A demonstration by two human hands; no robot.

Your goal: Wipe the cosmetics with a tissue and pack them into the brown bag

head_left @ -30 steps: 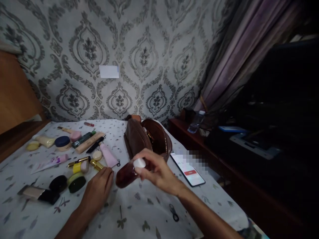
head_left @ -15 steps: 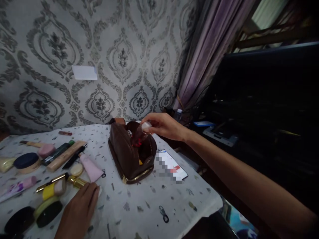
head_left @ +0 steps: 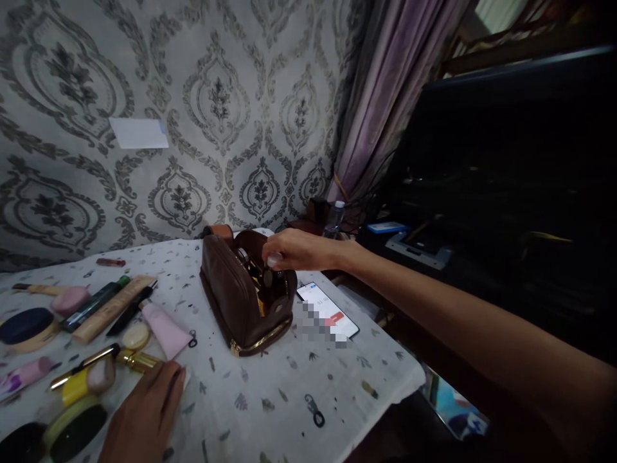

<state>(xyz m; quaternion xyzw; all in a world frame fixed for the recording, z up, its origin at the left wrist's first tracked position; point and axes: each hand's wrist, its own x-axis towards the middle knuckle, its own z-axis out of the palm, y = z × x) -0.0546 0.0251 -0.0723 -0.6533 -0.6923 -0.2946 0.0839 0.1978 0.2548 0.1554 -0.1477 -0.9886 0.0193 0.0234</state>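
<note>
A brown zip pouch (head_left: pixel 231 302) stands open on the patterned tablecloth (head_left: pixel 289 392). My right hand (head_left: pixel 299 249) reaches over its mouth, fingers pinched on the white cap of a small dark reddish bottle (head_left: pixel 268 273) that sits mostly inside the pouch. My left hand (head_left: pixel 144 418) lies flat on the cloth at the near left, fingers together, beside a gold tube (head_left: pixel 137 361) and holding nothing.
Cosmetics lie to the left: a pink tube (head_left: pixel 166 329), a beige stick (head_left: pixel 113 308), a dark pen (head_left: pixel 130 310), round compacts (head_left: pixel 22 325), a green-lidded jar (head_left: pixel 74 427). A lit phone (head_left: pixel 328 314) lies right of the pouch. The table edge drops off at right; a dark cabinet stands beyond.
My right hand carried the reddish bottle from above the cloth up to the pouch and lowered it inside. My left hand stayed flat on the cloth. The view swung to the right.
</note>
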